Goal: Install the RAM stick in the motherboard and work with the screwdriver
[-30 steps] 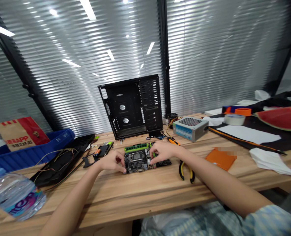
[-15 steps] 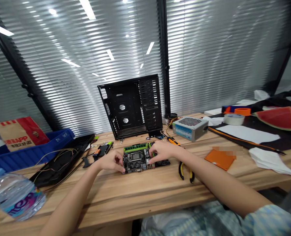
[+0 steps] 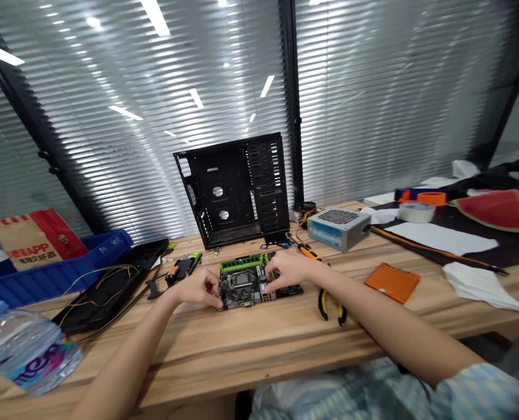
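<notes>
The motherboard [image 3: 241, 286] lies flat on the wooden desk [image 3: 189, 356] at lower centre of the frame, a RAM stick [image 3: 241, 263] along its far edge. The left hand [image 3: 195, 290] touches its near left corner and the right hand [image 3: 288, 268] curls fingers [image 3: 270, 279] onto its right side; any grip cannot be told. Yellow-handled pliers [image 3: 331, 306] lie nearby, to the right.

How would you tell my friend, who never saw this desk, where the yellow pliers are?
Start at the black open computer case on the wooden desk. In front of it lies a motherboard with the right hand on it. Just right of that hand and nearer you are the pliers; their two yellow handles set them apart from the orange-handled screwdriver farther back.
</notes>
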Tool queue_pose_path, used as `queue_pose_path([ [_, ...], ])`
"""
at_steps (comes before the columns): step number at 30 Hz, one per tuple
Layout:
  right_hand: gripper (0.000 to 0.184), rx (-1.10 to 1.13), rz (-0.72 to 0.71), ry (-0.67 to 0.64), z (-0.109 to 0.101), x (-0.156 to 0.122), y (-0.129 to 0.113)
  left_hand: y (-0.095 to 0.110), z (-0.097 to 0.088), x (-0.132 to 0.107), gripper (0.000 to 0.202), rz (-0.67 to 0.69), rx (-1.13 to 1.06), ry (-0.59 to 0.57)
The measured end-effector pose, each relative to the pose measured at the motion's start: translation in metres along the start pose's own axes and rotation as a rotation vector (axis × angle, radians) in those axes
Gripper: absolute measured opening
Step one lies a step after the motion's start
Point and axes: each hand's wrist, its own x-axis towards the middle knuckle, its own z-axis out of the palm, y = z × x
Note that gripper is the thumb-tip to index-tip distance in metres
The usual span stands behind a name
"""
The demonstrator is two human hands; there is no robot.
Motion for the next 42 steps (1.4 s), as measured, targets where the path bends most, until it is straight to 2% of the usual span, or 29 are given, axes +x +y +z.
queue_pose_path([
  [12, 0.035, 0.038, -0.055, 0.03, -0.0011, -0.0013, -0.0002, -0.001, -0.0018, -0.0005, 0.037, 0.077, 0.033, 0.007],
  [23, 0.039, 0.018, -0.052, -0.025, -0.0014, -0.0016, 0.0009, -0.0027, -0.0013, 0.001, 0.042, 0.113, 0.08, 0.018],
  [42, 0.044, -0.033, 0.014, -0.022, -0.0013, -0.0014, -0.0016, 0.0033, -0.0034, -0.0017, 0.035, 0.049, 0.082, 0.02],
])
